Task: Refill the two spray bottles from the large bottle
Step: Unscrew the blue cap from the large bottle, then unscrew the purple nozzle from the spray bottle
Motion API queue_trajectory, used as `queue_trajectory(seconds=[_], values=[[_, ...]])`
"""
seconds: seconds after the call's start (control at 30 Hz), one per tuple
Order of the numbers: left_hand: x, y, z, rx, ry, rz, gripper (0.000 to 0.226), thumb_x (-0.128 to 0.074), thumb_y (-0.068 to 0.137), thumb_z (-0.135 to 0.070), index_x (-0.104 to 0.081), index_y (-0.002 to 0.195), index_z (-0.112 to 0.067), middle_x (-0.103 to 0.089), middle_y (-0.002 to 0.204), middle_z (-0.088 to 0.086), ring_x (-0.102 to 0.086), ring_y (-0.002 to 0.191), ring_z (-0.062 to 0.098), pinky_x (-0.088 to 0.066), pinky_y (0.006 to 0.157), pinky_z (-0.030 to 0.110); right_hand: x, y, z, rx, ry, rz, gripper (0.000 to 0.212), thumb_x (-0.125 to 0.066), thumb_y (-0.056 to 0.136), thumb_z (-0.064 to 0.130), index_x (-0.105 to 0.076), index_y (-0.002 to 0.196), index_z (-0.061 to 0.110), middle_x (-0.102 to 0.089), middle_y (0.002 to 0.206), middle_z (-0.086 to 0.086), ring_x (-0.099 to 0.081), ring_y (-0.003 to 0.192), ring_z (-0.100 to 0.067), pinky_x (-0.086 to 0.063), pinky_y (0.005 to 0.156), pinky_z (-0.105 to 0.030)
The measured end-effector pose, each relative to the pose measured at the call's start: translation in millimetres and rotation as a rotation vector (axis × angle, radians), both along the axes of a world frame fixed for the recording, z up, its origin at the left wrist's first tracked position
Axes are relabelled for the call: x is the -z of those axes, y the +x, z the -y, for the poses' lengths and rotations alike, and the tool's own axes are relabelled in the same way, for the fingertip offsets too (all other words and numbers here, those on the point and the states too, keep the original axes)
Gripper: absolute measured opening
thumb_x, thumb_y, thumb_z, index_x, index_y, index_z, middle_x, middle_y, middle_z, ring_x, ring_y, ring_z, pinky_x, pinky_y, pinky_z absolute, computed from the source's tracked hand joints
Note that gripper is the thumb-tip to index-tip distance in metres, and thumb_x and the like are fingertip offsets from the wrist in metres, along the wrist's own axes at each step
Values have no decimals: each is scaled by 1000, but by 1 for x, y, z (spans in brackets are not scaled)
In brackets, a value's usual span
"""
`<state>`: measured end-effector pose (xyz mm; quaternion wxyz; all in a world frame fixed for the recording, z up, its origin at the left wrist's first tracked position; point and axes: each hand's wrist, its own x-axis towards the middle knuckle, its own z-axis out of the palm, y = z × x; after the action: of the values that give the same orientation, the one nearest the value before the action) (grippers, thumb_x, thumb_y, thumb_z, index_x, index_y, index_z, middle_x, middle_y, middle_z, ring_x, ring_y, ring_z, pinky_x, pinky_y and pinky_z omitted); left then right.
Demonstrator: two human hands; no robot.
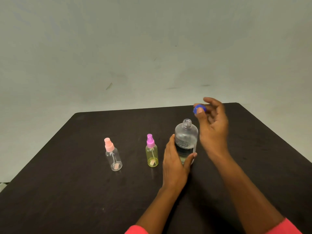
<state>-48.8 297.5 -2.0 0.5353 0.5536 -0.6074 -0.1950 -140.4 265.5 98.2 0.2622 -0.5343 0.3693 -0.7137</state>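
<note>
The large clear bottle (186, 135) stands upright on the dark table (84, 191), its threaded neck uncapped and liquid in its lower part. My left hand (175, 163) grips its lower body. My right hand (212, 125) hovers just right of and above the neck, pinching the blue cap (197, 110) between thumb and fingers. A clear spray bottle with a peach-pink sprayer (112, 155) stands at the left. A yellow-tinted spray bottle with a magenta sprayer (151, 152) stands just left of my left hand. Both sprayers are on.
A plain pale wall (152, 48) rises behind the table's far edge. The table's right edge runs diagonally down past my right forearm. Red sleeve cuffs (136, 230) show at the bottom.
</note>
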Motion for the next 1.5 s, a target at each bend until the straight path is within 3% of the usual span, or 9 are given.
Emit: queue_trajectory(seconds=[0.13, 0.47, 0.57, 0.67, 0.83, 0.97, 1.2, 1.37, 1.5], values=[[1, -2, 6, -5, 10, 40, 84, -73, 77, -46, -31, 144, -17, -45, 140, -4, -41, 130, 8, -39, 105, 28, 6, -28, 11, 263, 128, 65, 36, -74, 83, 12, -46, 107, 16, -60, 91, 8, -61, 78, 2, -49, 75, -15], [1, -7, 2, 86, -12, 88, 101, -75, 73, -51, -18, 150, -18, -29, 151, -7, -25, 138, 3, -25, 111, 19, 90, -94, 31, 464, 661, -644, 25, -73, 84, 30, -71, 99, 10, -66, 105, -15, -60, 97, -29, -45, 83, -35], [2, -4, -5, 14, -113, 57, 82, -68, 80, -39, -23, 146, -22, -31, 148, -3, -31, 136, 8, -34, 109, 26, 98, -90, 30, 450, 695, -643, 27, -71, 86, 30, -70, 104, 9, -65, 108, -14, -59, 102, -30, -45, 85, -36], [3, 4, -12, -123, -358, 20, 56, -59, 78, -22, -38, 130, -18, -47, 124, 3, -46, 111, 10, -46, 88, 31, 98, -88, 29, 444, 710, -639, 38, -70, 86, 34, -64, 114, 9, -62, 112, -15, -55, 107, -32, -45, 89, -41], [4, 27, -20, -328, -559, 127, 43, -57, 74, -19, -45, 115, -11, -47, 110, 1, -47, 101, 20, -35, 91, 28, 95, -78, 17, 596, 422, -374, 39, -64, 90, 23, -52, 124, 8, -54, 121, -14, -48, 114, -32, -38, 98, -41], [3, 54, -19, -460, -407, 79, 57, -58, 73, -28, -41, 125, -12, -48, 117, 12, -42, 113, 26, -31, 98, 36, 65, -53, 4, 646, -16, -163, 38, -55, 89, 11, -47, 125, 0, -48, 122, -17, -49, 112, -28, -46, 92, -41], [1, 79, -23, -391, -174, -66, 67, -80, 74, -25, -42, 129, -16, -46, 121, -3, -47, 112, 14, -39, 98, 27, 19, 36, -39, 189, -432, -276, 29, -58, 87, 5, -51, 114, 0, -50, 111, -2, -56, 95, -23, -48, 82, -29], [1, 82, -22, -283, -40, -162, 65, -80, 71, -9, -46, 125, -20, -52, 115, -5, -50, 107, 3, -35, 86, 3, 52, 81, -32, -42, -102, -449, 35, -67, 88, 21, -51, 120, 16, -52, 115, 3, -52, 106, -6, -46, 86, -17], [1, 83, -18, -248, 40, -201, 46, -76, 75, -9, -55, 113, -25, -60, 109, -11, -54, 105, 2, -37, 82, 3, 72, 91, -19, -108, 115, -392, 33, -74, 83, 25, -55, 110, 22, -56, 106, 7, -56, 99, -3, -48, 83, -18]])
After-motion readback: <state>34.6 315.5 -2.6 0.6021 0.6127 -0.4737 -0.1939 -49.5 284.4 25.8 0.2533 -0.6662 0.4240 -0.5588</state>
